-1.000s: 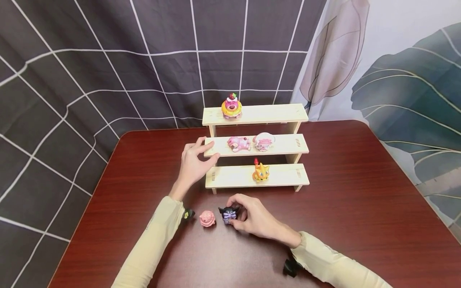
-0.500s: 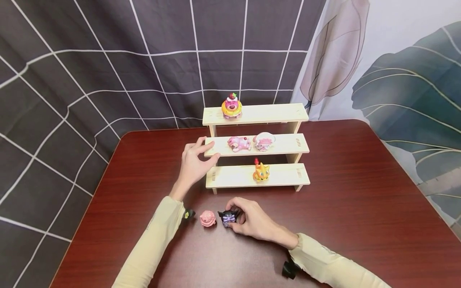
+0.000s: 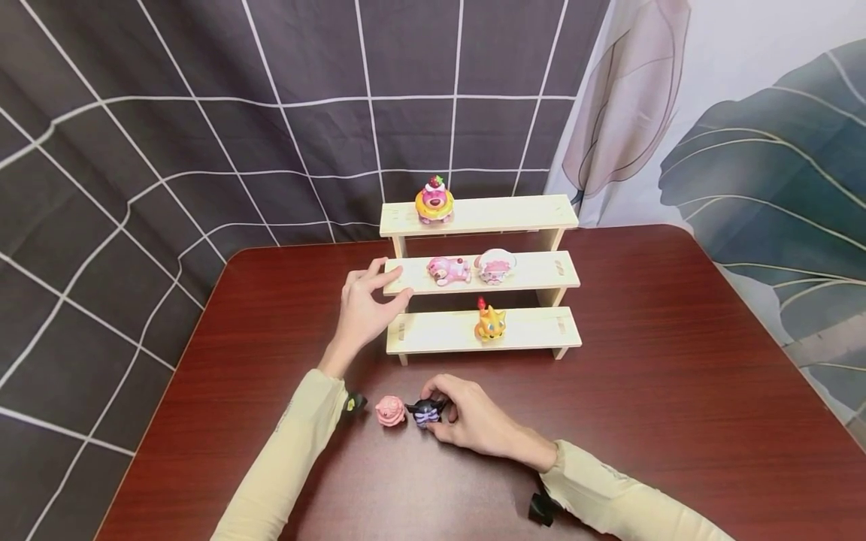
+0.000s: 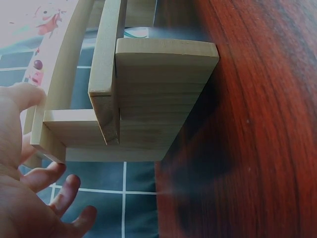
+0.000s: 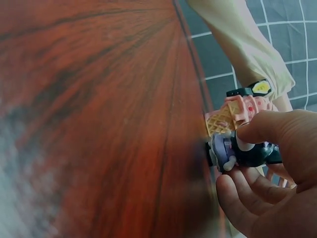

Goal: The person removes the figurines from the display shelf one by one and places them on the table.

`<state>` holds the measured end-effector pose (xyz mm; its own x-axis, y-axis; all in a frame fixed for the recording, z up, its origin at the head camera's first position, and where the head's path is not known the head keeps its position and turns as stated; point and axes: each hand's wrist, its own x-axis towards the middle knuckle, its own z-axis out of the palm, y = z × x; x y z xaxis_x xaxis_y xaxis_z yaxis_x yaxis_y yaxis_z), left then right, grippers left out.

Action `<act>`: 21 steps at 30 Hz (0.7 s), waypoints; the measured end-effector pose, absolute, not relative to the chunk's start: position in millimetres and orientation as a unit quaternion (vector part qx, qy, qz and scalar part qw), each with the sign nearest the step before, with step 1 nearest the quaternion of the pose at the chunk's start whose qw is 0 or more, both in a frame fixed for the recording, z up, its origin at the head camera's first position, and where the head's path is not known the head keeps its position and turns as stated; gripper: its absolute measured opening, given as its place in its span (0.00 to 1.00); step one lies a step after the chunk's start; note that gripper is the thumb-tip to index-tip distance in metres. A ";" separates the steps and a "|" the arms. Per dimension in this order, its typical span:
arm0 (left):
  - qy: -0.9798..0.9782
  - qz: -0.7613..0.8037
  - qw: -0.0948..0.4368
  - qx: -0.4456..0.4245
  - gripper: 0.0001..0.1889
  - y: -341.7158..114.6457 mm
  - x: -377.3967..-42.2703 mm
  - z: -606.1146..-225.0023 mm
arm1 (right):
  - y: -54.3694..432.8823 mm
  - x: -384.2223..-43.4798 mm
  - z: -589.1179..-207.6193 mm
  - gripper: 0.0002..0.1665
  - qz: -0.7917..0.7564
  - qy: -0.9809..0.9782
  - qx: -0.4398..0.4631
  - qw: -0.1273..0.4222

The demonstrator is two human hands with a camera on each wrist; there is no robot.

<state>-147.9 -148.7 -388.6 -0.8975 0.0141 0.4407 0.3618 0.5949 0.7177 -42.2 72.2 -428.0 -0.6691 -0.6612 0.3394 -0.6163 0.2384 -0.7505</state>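
Observation:
My right hand [image 3: 476,421] pinches a small black and purple figurine [image 3: 426,413] at the table, between thumb and fingers. Just left of it stands a pink figurine [image 3: 390,411]; the right wrist view shows its waffle-patterned base [image 5: 223,120] close beside the purple one [image 5: 223,151]. My left hand [image 3: 361,304] grips the left end of the middle board of a three-step wooden display rack [image 3: 419,279]. In the left wrist view, the left thumb and index finger are at opposite edges of that board [image 4: 52,136], while the other fingers [image 4: 67,196] curl loosely below.
On the rack's top step sits a pink bear figurine in a yellow ring [image 3: 434,201]. The middle step holds a lying pink figurine [image 3: 449,270] and a white-and-pink one [image 3: 495,267]; an orange figurine [image 3: 491,324] is on the bottom step. Dark gridded curtain [image 3: 304,135] hangs behind the table [image 3: 676,376].
The right hand has shifted slightly left and toward the near edge with the black and purple figurine, bringing it closer to the pink one. The left hand keeps its hold on the rack.

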 end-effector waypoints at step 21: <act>-0.869 -0.433 0.211 -0.118 0.23 -149.2 -149.1 -389.8 | 71.4 -42.0 -432.7 0.24 -0.442 0.794 -0.417 0.001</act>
<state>-149.1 -149.2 -389.8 -0.8827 0.0222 0.4694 0.3880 0.5980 0.7013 -42.0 71.4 -432.7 -0.6524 -0.6634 0.3665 -0.6613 0.2622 -0.7027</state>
